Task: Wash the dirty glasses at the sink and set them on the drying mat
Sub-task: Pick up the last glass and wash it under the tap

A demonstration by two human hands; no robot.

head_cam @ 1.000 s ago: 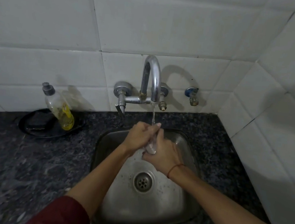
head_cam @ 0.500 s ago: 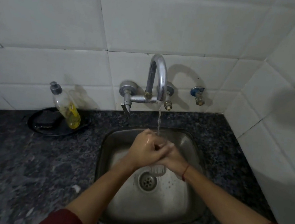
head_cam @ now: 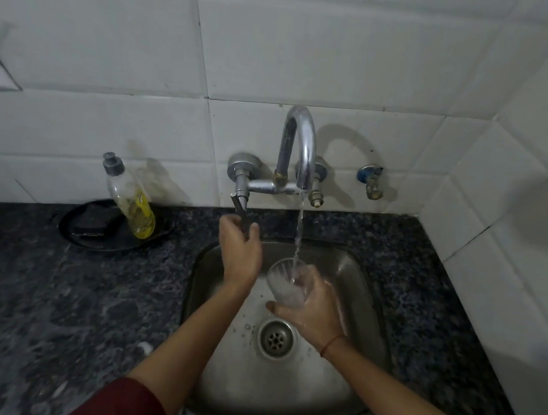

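At the centre of the frame the right hand [head_cam: 313,310] curls round a clear drinking glass [head_cam: 284,282], held tilted with its mouth up above the steel sink [head_cam: 365,280]. Faint vertical ribs show near its rim, and it looks whitish lower down. A thin water stream [head_cam: 298,231] from the faucet [head_cam: 303,142] runs into it. Just to the left, the left hand [head_cam: 241,253] pinches the tap lever [head_cam: 241,205]. A dish soap bottle [head_cam: 130,198] stands at middle left.

Tabletop [head_cam: 45,317]: dark grey stone, speckled black and pale; wall tiles [head_cam: 286,36]: plain white, grey joints. Sink [head_cam: 371,288]: dull steel grey; tap [head_cam: 303,142]: bright chrome; valve [head_cam: 366,173]: blue; glass [head_cam: 282,286]: clear, faintly ribbed. Bottle [head_cam: 132,200]: clear, yellow liquid, grey cap; dish [head_cam: 89,236]: black; sleeves [head_cam: 123,409]: maroon; wrist thread [head_cam: 331,343]: red.
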